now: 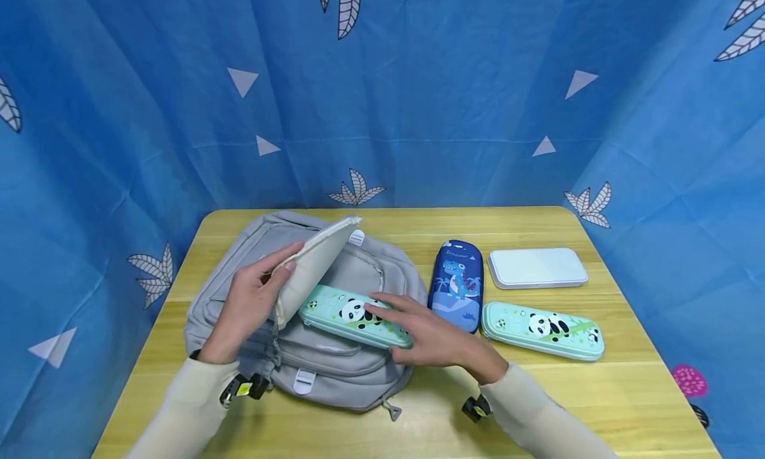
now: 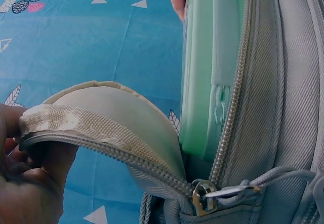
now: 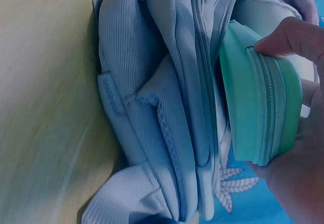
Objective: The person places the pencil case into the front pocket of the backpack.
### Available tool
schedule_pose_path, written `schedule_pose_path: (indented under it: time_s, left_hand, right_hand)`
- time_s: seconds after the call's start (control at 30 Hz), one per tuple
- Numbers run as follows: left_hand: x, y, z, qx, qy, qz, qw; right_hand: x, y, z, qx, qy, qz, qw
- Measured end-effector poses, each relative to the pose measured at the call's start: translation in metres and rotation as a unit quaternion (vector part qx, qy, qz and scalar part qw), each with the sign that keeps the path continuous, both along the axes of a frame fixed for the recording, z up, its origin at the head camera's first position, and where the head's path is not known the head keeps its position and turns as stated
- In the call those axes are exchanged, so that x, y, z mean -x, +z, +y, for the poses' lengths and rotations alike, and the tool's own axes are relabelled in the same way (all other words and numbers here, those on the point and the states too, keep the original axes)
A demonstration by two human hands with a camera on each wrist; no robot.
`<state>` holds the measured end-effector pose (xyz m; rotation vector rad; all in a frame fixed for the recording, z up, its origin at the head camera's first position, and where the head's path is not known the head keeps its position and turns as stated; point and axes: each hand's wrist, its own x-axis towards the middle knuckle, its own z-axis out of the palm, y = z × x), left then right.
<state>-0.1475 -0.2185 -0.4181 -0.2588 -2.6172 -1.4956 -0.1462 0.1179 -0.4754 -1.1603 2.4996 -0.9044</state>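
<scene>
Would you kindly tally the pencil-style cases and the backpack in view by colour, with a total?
Mint green: 2 (the held panda case and the other panda case)
Dark blue: 1 (the dinosaur case)
White: 1 (the plain case)
Grey: 1 (the backpack)
Total: 5

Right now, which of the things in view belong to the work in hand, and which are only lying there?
Apparently part of the job:
Grey backpack
Its pale flap, held up by the left grip
Mint panda case, held in the right grip

Just lying about, untouched now:
Dark blue dinosaur case
White case
Second mint panda case
</scene>
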Motion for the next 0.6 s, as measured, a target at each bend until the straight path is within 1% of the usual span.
schedule_pose_path:
  time_s: [0.23,0.43,0.6]
  left_hand:
    - [-0.001,-0.002,0.001,-0.004,0.000,-0.003,1.0000]
    - [-0.001,-0.004,0.002,-0.006,0.000,-0.011,0.9999]
    - [0.000,-0.006,0.003,-0.009,0.000,-0.017,0.9998]
  right_hand:
    - [0.002,-0.007,-0.012,0.001,0.030,-0.008,1.000]
    - [0.003,-0.012,-0.020,0.003,0.037,-0.019,0.999]
    - [0.004,-0.015,-0.025,0.003,0.041,-0.013,0.999]
